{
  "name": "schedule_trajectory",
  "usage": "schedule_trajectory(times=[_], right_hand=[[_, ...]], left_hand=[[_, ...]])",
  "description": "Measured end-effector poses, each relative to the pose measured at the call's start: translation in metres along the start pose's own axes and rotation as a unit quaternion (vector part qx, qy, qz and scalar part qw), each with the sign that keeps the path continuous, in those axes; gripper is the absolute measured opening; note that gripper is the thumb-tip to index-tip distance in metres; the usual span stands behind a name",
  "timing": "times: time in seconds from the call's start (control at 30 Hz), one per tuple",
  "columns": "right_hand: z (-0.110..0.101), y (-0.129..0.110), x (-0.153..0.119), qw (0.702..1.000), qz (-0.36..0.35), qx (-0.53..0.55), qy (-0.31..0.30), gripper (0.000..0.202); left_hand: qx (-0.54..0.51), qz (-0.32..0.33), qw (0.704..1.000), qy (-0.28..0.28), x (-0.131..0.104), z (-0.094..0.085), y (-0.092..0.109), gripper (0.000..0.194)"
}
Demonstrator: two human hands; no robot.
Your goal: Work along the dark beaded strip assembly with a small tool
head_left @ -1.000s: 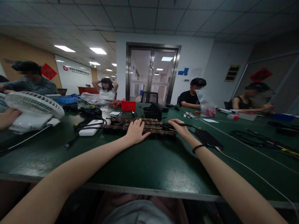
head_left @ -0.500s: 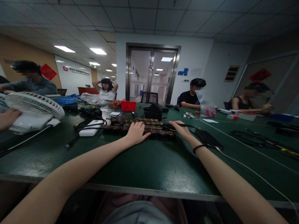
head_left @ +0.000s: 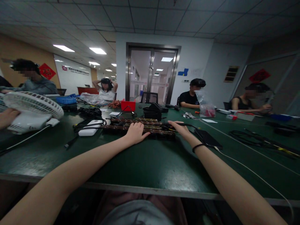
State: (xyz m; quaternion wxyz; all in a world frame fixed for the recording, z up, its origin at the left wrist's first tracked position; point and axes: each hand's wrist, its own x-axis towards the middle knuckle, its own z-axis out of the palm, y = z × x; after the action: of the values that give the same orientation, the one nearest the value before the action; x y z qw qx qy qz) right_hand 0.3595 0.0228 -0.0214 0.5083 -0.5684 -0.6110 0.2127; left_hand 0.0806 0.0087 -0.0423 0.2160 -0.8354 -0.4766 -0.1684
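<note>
A row of thin, copper-coloured wires or rods [head_left: 153, 128] lies crosswise over a dark rack on the table. My left hand [head_left: 135, 132] rests on the near middle of this row, fingers laid over it and thumb spread to the right. At the right end of the row, my right hand [head_left: 179, 127] is closed around a black corded tool [head_left: 165, 124], its tip pointing left over the wires. The tool's exact kind cannot be made out. Its black cord runs back past my wrist.
Left of the rack lie a white power block [head_left: 89, 129] and black cables. A white fan [head_left: 32, 109], touched by another person's hand [head_left: 8, 118], stands farther left. Behind the rack are a black case [head_left: 152, 112] and a red bin [head_left: 128, 105]. A black phone [head_left: 208, 139] lies at right.
The whole view has shifted very slightly. Both hands keep their places on the wires and the tool.
</note>
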Motion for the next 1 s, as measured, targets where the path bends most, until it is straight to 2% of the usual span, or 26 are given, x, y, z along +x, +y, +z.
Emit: schedule_trajectory(times=[0.17,0.3,0.37,0.6,1.0], right_hand=[[0.003,-0.007,-0.001,1.000,-0.001,0.005,-0.011,0.027],[0.008,-0.017,-0.002,0.996,-0.068,-0.055,-0.021,0.039],[0.010,-0.022,-0.005,0.992,-0.082,-0.098,-0.009,0.038],[0.013,-0.030,-0.014,0.987,-0.075,-0.143,0.002,0.033],[0.021,-0.030,-0.017,0.992,-0.044,-0.117,-0.032,0.036]], left_hand=[[-0.004,0.000,1.000,-0.005,0.000,0.000,0.000,0.055],[-0.004,0.004,1.000,-0.004,0.000,0.000,0.000,0.053],[-0.004,0.009,1.000,0.000,0.000,0.000,0.000,0.052],[0.005,0.024,1.000,0.010,0.001,0.002,-0.001,0.050],[0.009,0.034,0.999,0.006,0.001,0.002,0.000,0.050]])
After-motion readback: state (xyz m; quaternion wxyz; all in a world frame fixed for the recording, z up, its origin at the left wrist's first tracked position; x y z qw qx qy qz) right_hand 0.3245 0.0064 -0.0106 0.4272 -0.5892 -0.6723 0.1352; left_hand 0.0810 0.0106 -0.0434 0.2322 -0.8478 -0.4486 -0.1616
